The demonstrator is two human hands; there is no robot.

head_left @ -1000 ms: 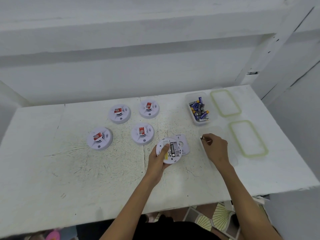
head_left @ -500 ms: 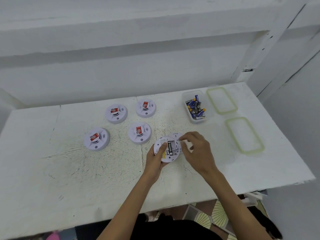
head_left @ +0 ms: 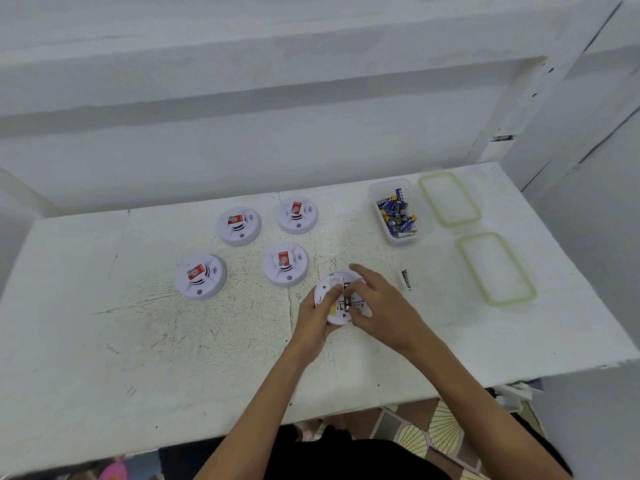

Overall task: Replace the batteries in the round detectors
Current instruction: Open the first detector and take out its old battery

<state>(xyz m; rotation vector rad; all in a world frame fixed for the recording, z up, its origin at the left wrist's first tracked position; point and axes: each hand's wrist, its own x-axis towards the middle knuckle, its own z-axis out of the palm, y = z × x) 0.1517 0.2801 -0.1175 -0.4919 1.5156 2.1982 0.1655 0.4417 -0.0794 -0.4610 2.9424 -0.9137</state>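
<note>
A round white detector [head_left: 326, 288] lies back side up on the white table [head_left: 138, 341], its battery compartment open. My left hand [head_left: 317, 322] grips its left rim, thumb on the back. From the right, my right hand [head_left: 384, 306] reaches over it, with thumb and forefinger pinching a battery [head_left: 345, 299] in the compartment. Several more detectors sit face up with red stickers, among them those at the front left [head_left: 200, 277], back [head_left: 238, 225] and middle [head_left: 285, 265]. A clear tub of batteries [head_left: 396, 211] stands at the back right.
One loose battery [head_left: 406, 279] lies just right of my right hand, seemingly inside a faint clear tub. Two green-rimmed lids [head_left: 449, 199] [head_left: 495, 268] lie flat at the right. A white wall rises behind the table. The table's front edge is close to my body.
My right hand left a battery at the right and came back left onto the open detector's compartment. My left hand kept its hold on the detector.
</note>
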